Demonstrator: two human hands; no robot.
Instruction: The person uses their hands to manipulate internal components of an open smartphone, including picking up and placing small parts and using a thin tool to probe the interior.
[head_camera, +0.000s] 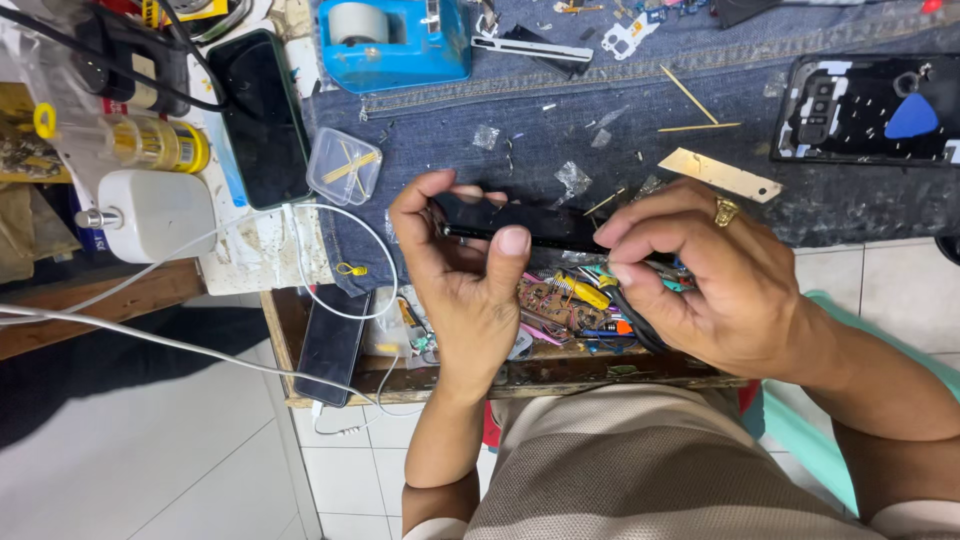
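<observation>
From the head camera, the left hand (462, 262) grips the left end of a thin black phone (545, 228) held on edge, thumb pressed on its near side. The right hand (700, 275), wearing a gold ring (725, 211), pinches the phone's right end with fingers closed. The phone sits above the near edge of the denim-covered worktop (620, 100), over an open drawer (560, 372) of small tools. A blue tape dispenser (395, 40) stands at the far edge.
</observation>
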